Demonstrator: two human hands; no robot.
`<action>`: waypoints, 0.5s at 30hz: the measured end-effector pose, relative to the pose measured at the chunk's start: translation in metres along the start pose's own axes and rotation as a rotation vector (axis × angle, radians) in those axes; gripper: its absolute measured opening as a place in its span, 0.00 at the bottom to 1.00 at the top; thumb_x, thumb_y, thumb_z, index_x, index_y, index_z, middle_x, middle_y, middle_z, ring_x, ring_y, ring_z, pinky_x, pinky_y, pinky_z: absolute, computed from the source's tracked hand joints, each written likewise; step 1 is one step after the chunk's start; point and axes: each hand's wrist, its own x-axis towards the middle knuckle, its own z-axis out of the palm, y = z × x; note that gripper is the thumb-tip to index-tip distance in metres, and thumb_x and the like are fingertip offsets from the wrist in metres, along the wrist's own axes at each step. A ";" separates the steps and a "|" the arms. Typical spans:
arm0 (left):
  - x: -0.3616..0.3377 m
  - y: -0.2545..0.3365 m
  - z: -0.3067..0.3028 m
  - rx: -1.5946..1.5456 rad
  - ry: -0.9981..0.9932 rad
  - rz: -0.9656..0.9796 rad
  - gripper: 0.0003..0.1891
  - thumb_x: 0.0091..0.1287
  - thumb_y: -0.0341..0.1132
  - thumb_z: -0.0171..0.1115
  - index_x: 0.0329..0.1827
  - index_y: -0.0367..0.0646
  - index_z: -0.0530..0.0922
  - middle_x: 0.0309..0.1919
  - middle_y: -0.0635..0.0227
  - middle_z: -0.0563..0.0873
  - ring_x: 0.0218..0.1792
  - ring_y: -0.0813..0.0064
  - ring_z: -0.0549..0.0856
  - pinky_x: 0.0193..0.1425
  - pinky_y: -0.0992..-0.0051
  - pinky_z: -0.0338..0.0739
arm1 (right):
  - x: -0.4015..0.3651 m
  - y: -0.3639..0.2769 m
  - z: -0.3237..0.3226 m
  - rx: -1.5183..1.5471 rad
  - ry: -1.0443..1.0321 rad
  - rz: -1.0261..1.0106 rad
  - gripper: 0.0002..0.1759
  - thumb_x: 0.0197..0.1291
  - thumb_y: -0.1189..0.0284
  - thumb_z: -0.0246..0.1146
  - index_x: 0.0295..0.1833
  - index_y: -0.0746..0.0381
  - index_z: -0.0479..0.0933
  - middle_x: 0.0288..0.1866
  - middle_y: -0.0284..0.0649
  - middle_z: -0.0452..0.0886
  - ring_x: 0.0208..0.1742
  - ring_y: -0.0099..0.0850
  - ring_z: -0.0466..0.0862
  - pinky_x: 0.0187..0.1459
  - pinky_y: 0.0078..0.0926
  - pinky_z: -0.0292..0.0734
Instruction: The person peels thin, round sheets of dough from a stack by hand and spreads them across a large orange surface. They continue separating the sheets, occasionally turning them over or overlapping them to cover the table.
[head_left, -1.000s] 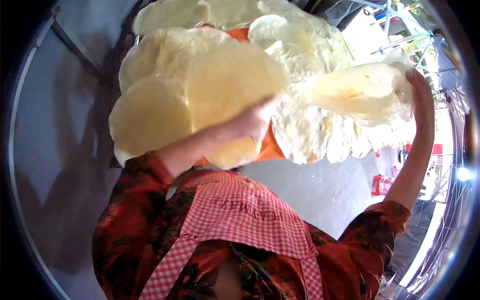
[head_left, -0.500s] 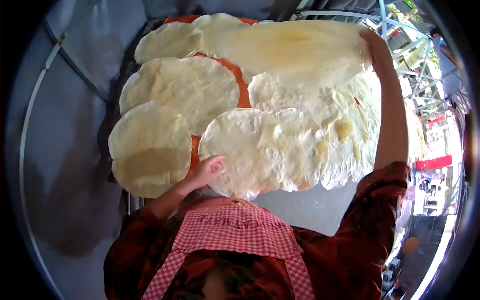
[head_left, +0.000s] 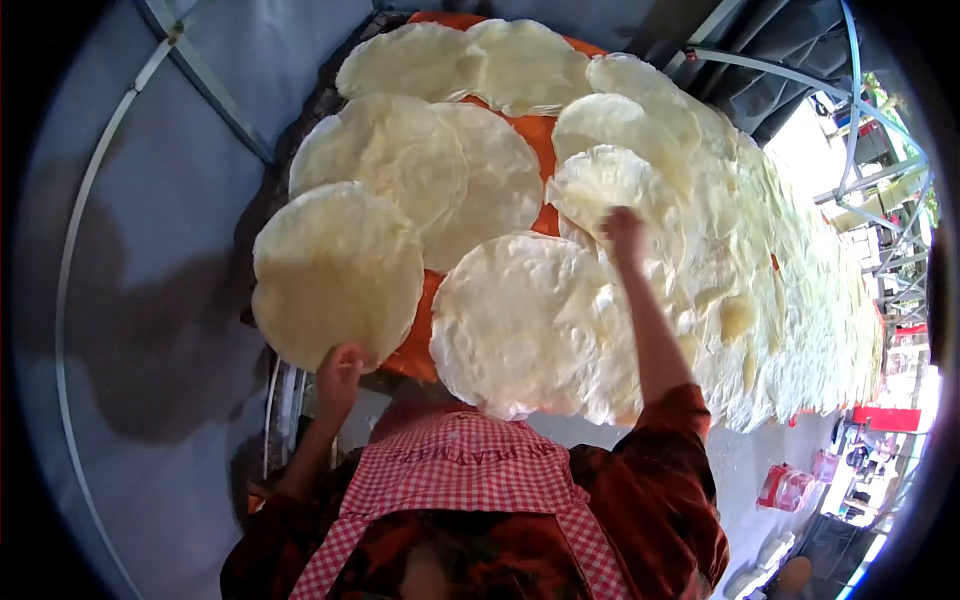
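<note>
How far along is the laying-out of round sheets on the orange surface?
Done: overlapping round sheets cover most of the orange surface. In hand: the right hand rests on a middle sheet, and the left hand touches the edge of the near-left sheet. Left: bare orange strips show between sheets near the middle.

Orange surface (head_left: 540, 135) mostly hidden under pale round sheets (head_left: 340, 270), red items (head_left: 790, 485) too small to tell
</note>
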 end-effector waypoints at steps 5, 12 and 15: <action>0.041 0.003 -0.017 0.017 0.065 0.010 0.13 0.61 0.24 0.57 0.50 0.40 0.75 0.40 0.66 0.78 0.39 0.74 0.79 0.41 0.77 0.75 | -0.008 -0.040 0.135 -0.918 -0.190 0.226 0.24 0.49 0.60 0.61 0.47 0.67 0.77 0.50 0.55 0.79 0.53 0.49 0.78 0.52 0.39 0.74; 0.047 -0.039 -0.024 -0.147 0.002 0.007 0.16 0.59 0.21 0.58 0.51 0.40 0.74 0.39 0.67 0.77 0.38 0.76 0.78 0.38 0.79 0.75 | 0.041 0.015 0.155 -0.443 -0.046 0.533 0.17 0.44 0.71 0.69 0.39 0.71 0.79 0.36 0.48 0.82 0.37 0.37 0.84 0.36 0.34 0.80; 0.059 -0.037 -0.029 -0.168 -0.004 0.024 0.15 0.60 0.22 0.58 0.51 0.40 0.74 0.38 0.67 0.78 0.37 0.77 0.78 0.39 0.78 0.75 | 0.066 0.030 0.153 -0.188 -0.031 0.377 0.11 0.47 0.76 0.70 0.34 0.72 0.79 0.28 0.46 0.81 0.29 0.36 0.82 0.26 0.33 0.77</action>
